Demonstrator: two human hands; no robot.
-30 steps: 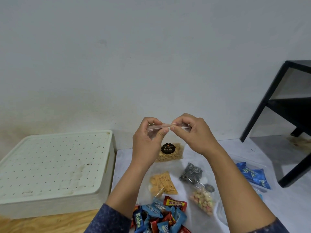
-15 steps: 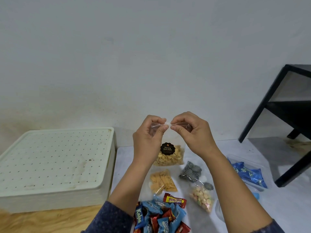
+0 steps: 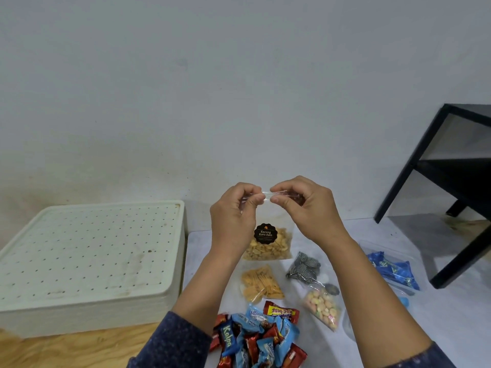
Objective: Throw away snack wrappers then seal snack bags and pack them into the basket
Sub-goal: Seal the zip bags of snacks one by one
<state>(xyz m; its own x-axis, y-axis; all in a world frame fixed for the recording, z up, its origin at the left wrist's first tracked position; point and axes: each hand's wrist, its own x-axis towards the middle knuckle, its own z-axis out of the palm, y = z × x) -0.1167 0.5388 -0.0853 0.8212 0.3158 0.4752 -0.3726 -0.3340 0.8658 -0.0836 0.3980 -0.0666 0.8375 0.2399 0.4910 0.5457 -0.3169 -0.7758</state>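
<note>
Since the earlier frame the pinch points have been drawn together along the strip. Head view: the clear plastic nut bag with black round label (image 3: 268, 241) is held above the table, its top pinched by left hand (image 3: 233, 216) and right hand (image 3: 308, 208). Judged light, limp, slippery; best gripped at the seal.

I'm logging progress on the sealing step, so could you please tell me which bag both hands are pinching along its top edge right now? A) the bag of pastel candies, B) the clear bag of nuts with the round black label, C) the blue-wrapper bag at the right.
B: the left hand and right hand pinch the top strip of the nut bag, held up above the white surface.
</note>
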